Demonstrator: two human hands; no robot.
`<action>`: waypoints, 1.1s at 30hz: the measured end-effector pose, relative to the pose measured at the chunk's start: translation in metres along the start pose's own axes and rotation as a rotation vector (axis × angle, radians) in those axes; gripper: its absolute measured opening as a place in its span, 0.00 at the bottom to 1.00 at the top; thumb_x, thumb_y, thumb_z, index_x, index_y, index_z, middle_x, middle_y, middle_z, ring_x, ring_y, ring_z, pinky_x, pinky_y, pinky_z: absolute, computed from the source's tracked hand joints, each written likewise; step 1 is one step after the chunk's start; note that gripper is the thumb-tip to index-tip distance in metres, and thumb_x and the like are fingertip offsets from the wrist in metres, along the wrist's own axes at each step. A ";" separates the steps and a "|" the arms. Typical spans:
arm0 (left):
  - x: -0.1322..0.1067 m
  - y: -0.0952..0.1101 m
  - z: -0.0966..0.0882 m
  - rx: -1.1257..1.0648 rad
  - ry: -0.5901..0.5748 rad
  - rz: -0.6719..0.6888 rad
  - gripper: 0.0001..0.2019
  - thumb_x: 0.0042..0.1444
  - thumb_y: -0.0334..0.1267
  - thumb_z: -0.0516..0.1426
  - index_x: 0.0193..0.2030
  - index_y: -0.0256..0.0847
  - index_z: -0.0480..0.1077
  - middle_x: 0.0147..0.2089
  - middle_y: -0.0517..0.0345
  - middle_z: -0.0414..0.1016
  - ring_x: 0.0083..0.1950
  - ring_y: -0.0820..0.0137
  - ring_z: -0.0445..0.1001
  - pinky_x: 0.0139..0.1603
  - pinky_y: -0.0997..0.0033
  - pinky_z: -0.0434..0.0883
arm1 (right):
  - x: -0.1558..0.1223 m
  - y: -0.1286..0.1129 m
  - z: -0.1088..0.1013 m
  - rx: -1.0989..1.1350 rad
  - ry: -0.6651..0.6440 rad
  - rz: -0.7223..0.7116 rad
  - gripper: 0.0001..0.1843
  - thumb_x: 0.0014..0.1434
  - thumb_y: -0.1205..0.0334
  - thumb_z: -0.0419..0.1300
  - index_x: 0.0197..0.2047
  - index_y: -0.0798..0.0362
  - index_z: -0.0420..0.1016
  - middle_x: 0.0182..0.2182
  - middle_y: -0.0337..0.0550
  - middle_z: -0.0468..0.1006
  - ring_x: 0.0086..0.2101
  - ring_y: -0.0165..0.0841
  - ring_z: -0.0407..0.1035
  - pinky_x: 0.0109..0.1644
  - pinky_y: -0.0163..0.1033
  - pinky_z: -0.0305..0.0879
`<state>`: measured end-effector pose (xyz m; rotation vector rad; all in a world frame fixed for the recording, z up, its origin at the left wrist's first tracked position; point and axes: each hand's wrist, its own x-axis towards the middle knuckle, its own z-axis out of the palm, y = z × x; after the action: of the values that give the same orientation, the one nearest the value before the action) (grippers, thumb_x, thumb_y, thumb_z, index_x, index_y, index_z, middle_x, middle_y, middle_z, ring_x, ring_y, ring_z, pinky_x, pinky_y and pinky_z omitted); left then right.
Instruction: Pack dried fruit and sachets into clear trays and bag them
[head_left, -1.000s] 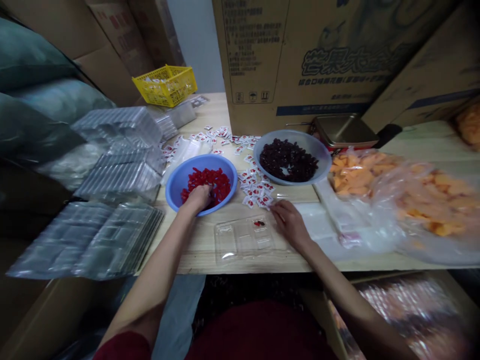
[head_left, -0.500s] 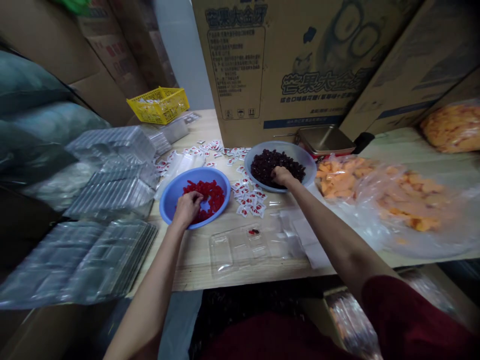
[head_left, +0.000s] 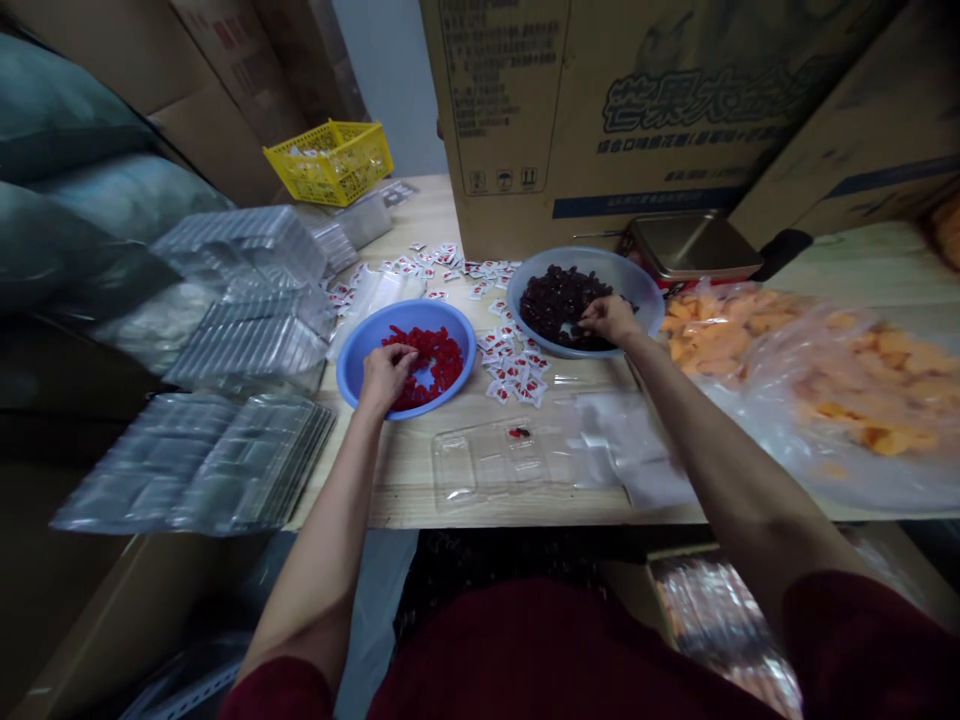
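Note:
My left hand (head_left: 387,376) is over the left side of a blue bowl (head_left: 349,372) of small red pieces (head_left: 439,362) that look like candied fruit. Its fingertips are pinched; whatever they hold is too small to make out. Inside a paler, translucent bowl (head_left: 645,284), my right hand (head_left: 606,318) touches dark, raisin-like dried fruit (head_left: 551,300). Its fingers are closed too, with their contents hidden. Between my forearms lies a clear plastic tray (head_left: 480,462) with compartments, holding a red piece and a dark piece (head_left: 523,433) in one of them.
Small printed sachets (head_left: 516,372) lie between and behind the bowls. Stacked clear trays (head_left: 247,455) and a yellow basket (head_left: 330,165) are at left. Orange dried slices (head_left: 739,325) in plastic bags lie at right, before a metal-topped scale (head_left: 686,245). A large carton (head_left: 517,215) stands behind.
My right hand has shifted to the right within the bowl of dark fruit. My left hand has lifted slightly off the red pieces. The camera view has tilted down a little.

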<state>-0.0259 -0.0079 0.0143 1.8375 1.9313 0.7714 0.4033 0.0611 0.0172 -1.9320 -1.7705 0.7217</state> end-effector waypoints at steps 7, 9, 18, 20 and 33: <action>-0.041 0.036 -0.009 -0.111 0.083 0.118 0.14 0.60 0.39 0.56 0.46 0.37 0.79 0.46 0.50 0.81 0.45 0.65 0.77 0.52 0.67 0.70 | -0.150 -0.038 0.031 0.349 0.034 -0.490 0.08 0.59 0.61 0.61 0.41 0.51 0.79 0.37 0.44 0.79 0.36 0.35 0.72 0.38 0.40 0.68; -0.074 0.058 0.003 -0.197 -0.042 0.241 0.12 0.61 0.38 0.55 0.46 0.40 0.78 0.46 0.52 0.80 0.46 0.66 0.76 0.50 0.68 0.71 | -0.194 -0.045 0.066 0.376 -0.065 -0.428 0.09 0.58 0.62 0.62 0.43 0.51 0.76 0.29 0.39 0.76 0.29 0.32 0.69 0.32 0.36 0.65; -0.161 0.089 0.081 -0.191 -0.418 0.419 0.08 0.62 0.33 0.56 0.42 0.43 0.78 0.42 0.51 0.78 0.44 0.65 0.76 0.46 0.67 0.70 | -0.226 -0.024 0.113 0.383 -0.013 -0.385 0.07 0.60 0.70 0.57 0.34 0.51 0.73 0.32 0.42 0.75 0.34 0.35 0.71 0.39 0.39 0.66; -0.162 0.087 0.086 -0.206 -0.419 0.416 0.09 0.63 0.33 0.55 0.43 0.43 0.77 0.45 0.51 0.78 0.46 0.65 0.76 0.48 0.66 0.70 | -0.229 -0.020 0.109 0.381 -0.019 -0.378 0.07 0.61 0.70 0.56 0.34 0.51 0.74 0.33 0.42 0.75 0.35 0.36 0.71 0.41 0.40 0.66; -0.057 0.042 -0.017 0.213 -0.025 0.183 0.13 0.62 0.41 0.54 0.49 0.41 0.73 0.49 0.48 0.78 0.49 0.62 0.75 0.51 0.66 0.69 | -0.182 -0.015 0.013 0.248 0.519 -0.275 0.11 0.65 0.58 0.56 0.46 0.50 0.77 0.36 0.43 0.78 0.31 0.35 0.69 0.37 0.40 0.67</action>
<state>0.0020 -0.0665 0.0470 2.1644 1.9119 0.6120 0.3736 -0.1184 0.0328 -1.4979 -1.4954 0.2891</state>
